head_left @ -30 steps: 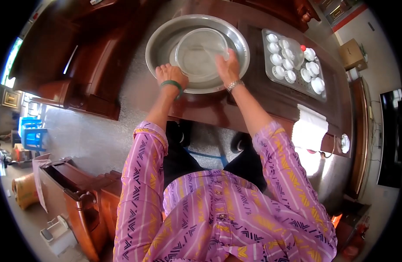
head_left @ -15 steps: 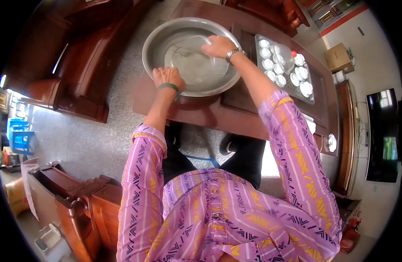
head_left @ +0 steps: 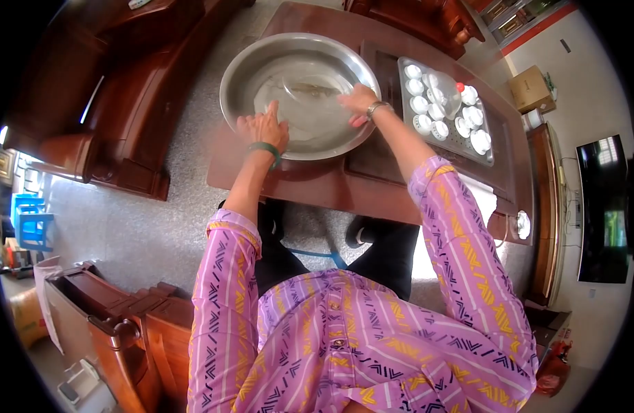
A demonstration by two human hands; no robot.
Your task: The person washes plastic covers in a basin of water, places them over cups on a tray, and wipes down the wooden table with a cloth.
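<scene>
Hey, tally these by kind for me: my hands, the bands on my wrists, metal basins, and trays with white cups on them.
Hands: 2, left hand and right hand
Wristbands: 2, green band and silver band
Metal basin: 1
Tray: 1
Total: 6

the person wears a pink-purple button-front shirt (head_left: pixel 372 334) with thin white stripes and rows of yellow and dark chevron marks, its patterned sleeves (head_left: pixel 224 303) ending in folded cuffs (head_left: pixel 235 230). a green ring-shaped bangle (head_left: pixel 264 146), silver-coloured metal wristwatch (head_left: pixel 377 107) and black trousers (head_left: pixel 389 261) complete the clothing.
</scene>
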